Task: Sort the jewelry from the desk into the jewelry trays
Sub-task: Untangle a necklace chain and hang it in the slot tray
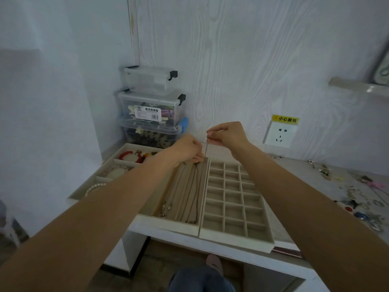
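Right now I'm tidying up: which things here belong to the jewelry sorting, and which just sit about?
Job: thin chain pinched by right hand; left hand; necklace tray; grid tray; bracelet tray; loose jewelry on desk.

Lying about: stacked plastic boxes; wall socket.

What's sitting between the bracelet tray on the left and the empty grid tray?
The head view shows the necklace tray there, several chains laid lengthwise in it. The left hand rests at its far end, and the right hand pinches a thin chain above it.
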`<state>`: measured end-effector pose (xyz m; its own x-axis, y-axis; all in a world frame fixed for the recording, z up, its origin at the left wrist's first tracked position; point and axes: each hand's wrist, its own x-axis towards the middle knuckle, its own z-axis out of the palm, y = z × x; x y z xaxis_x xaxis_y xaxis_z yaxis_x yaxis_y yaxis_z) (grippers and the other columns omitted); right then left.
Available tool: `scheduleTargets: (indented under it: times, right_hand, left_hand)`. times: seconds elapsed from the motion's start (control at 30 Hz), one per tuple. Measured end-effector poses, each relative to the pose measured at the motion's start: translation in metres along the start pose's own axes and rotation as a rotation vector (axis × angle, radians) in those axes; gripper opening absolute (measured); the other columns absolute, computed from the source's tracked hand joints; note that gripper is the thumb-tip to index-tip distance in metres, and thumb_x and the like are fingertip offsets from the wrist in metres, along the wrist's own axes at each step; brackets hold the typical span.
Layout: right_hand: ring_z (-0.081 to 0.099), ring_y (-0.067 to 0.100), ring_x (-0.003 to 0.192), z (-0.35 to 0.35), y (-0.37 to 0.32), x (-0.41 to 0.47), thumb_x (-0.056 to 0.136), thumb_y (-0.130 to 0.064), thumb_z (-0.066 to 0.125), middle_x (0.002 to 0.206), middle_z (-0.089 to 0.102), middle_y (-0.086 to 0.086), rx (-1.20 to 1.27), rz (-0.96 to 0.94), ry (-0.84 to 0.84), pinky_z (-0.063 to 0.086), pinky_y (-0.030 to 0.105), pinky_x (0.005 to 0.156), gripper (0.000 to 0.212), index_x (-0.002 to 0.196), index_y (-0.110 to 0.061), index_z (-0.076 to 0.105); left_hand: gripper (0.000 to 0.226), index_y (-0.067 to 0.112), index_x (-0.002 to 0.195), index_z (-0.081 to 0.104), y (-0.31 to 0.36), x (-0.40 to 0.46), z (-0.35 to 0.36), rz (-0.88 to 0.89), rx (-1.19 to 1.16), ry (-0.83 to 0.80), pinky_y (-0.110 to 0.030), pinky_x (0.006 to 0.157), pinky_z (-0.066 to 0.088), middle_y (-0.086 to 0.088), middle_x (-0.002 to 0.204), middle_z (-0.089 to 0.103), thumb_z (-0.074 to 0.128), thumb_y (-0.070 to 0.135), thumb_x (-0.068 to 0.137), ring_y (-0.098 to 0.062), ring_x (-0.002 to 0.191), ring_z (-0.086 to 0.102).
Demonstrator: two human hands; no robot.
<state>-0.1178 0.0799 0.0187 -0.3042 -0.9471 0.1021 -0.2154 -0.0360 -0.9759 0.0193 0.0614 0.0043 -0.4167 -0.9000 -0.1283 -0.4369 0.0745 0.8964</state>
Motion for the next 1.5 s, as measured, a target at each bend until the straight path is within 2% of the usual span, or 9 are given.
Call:
scheduleTargets:
  times: [0.1, 0.23, 0.4, 0.53, 0.73, 0.9, 1.07, 1.27, 1.5]
  right_hand:
    - [0.066, 0.019, 0.07, 0.0, 0.007, 0.006, 0.08, 0.003, 0.068, 0.084, 0.068, 0.017, -0.077, -0.007, -0.004, 0.058, 0.021, 0.069, 0.014, 0.094, 0.006, 0.069]
    - [0.064, 0.014, 0.063, 0.003, 0.016, 0.011, 0.081, -0.001, 0.069, 0.083, 0.069, 0.017, -0.295, -0.04, -0.013, 0.055, 0.015, 0.061, 0.014, 0.094, 0.005, 0.07]
    - [0.064, 0.015, 0.067, 0.011, 0.026, 0.017, 0.081, -0.004, 0.069, 0.084, 0.07, 0.011, -0.557, -0.081, -0.065, 0.052, 0.017, 0.057, 0.011, 0.092, -0.002, 0.072]
    - [0.069, 0.02, 0.075, 0.016, 0.035, 0.021, 0.08, -0.006, 0.068, 0.082, 0.071, 0.009, -0.719, -0.114, -0.046, 0.057, 0.033, 0.068, 0.007, 0.076, -0.012, 0.067]
    - [0.065, 0.019, 0.087, 0.02, 0.042, 0.022, 0.084, -0.011, 0.066, 0.092, 0.069, 0.005, -0.803, -0.138, -0.075, 0.055, 0.035, 0.081, 0.011, 0.075, -0.017, 0.067]
    - [0.063, 0.016, 0.085, 0.019, 0.039, 0.022, 0.084, -0.009, 0.066, 0.093, 0.07, 0.01, -0.754, -0.213, -0.033, 0.048, 0.02, 0.075, 0.007, 0.086, -0.005, 0.072]
    - [0.064, 0.02, 0.096, 0.024, 0.037, 0.02, 0.086, -0.007, 0.063, 0.102, 0.07, 0.011, -0.892, -0.203, -0.108, 0.044, 0.016, 0.077, 0.016, 0.098, -0.005, 0.072]
    - [0.064, 0.023, 0.091, 0.03, 0.035, 0.012, 0.087, -0.01, 0.06, 0.102, 0.067, 0.011, -1.085, -0.174, -0.16, 0.054, 0.033, 0.081, 0.017, 0.101, -0.009, 0.07]
    - [0.059, 0.017, 0.082, 0.033, 0.028, 0.007, 0.083, -0.023, 0.068, 0.093, 0.064, 0.005, -1.194, -0.092, -0.23, 0.05, 0.029, 0.072, 0.017, 0.095, -0.01, 0.068]
  left_hand:
    - [0.016, 0.001, 0.089, 0.057, -0.001, 0.013, 0.0, 0.024, 0.005, 0.047, -0.013, 0.056, 0.052, -0.02, 0.098, 0.059, 0.042, 0.001, 0.096, -0.014, 0.07, 0.06]
    - [0.022, 0.012, 0.075, 0.054, -0.006, 0.025, 0.001, 0.06, 0.081, 0.118, -0.028, 0.08, 0.054, -0.015, 0.094, 0.062, 0.046, 0.005, 0.095, -0.015, 0.074, 0.062]
    - [0.029, 0.004, 0.12, 0.06, -0.009, 0.024, 0.001, 0.163, 0.401, 0.144, -0.025, 0.09, 0.043, -0.009, 0.122, 0.06, 0.045, 0.007, 0.095, -0.02, 0.113, 0.056]
    - [0.039, 0.007, 0.13, 0.052, -0.018, 0.027, -0.001, 0.161, 0.554, 0.128, -0.028, 0.102, 0.038, -0.009, 0.135, 0.053, 0.051, 0.004, 0.092, -0.02, 0.123, 0.05]
    - [0.038, 0.009, 0.129, 0.053, -0.025, 0.031, -0.003, 0.186, 0.619, 0.113, -0.028, 0.101, 0.039, -0.008, 0.133, 0.054, 0.055, 0.007, 0.091, -0.019, 0.121, 0.052]
    - [0.038, 0.008, 0.127, 0.055, -0.025, 0.031, -0.004, 0.199, 0.622, 0.128, -0.027, 0.1, 0.04, -0.009, 0.13, 0.056, 0.053, 0.004, 0.09, -0.019, 0.119, 0.053]
    - [0.038, 0.008, 0.127, 0.055, -0.024, 0.028, -0.006, 0.204, 0.604, 0.129, -0.029, 0.099, 0.042, -0.01, 0.131, 0.055, 0.052, 0.003, 0.089, -0.019, 0.121, 0.051]
    - [0.038, 0.007, 0.127, 0.056, -0.021, 0.023, -0.01, 0.206, 0.597, 0.12, -0.027, 0.099, 0.043, -0.011, 0.131, 0.055, 0.052, 0.001, 0.089, -0.02, 0.119, 0.053]
    - [0.034, 0.007, 0.123, 0.059, -0.019, 0.015, -0.012, 0.214, 0.583, 0.122, -0.026, 0.095, 0.045, -0.012, 0.13, 0.056, 0.053, 0.002, 0.09, -0.019, 0.118, 0.053]
